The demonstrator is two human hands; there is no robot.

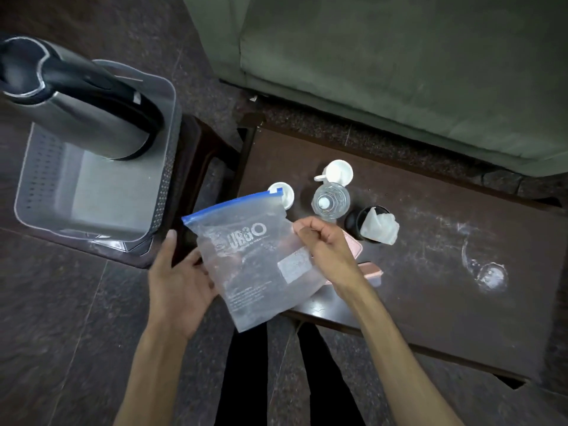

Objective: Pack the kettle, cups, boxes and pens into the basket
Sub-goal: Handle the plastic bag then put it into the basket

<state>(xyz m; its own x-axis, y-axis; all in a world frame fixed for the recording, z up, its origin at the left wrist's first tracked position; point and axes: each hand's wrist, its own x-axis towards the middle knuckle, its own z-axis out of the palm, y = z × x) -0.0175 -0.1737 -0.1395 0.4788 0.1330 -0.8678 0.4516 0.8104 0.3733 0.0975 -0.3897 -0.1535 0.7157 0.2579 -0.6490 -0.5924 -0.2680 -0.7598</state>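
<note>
A clear zip bag (252,259) with a blue seal hangs over the table's near left corner. My left hand (181,281) supports its left edge from below, and my right hand (322,244) pinches its right side. The steel kettle (83,99) with a black lid stands in the grey basket (46,186) at the left. On the table stand two white cups (338,172) (287,195), a clear glass (331,199) and a black cup (356,219) with a white wrapper in it. Pink boxes (373,272) lie partly hidden behind the bag and my right wrist.
The basket rests on a dark stool (196,155) left of the dark brown table (430,256). A green sofa (399,66) runs along the far side. A transparent lid or stand (488,273) lies on the table's right part. My legs stand below the table's edge.
</note>
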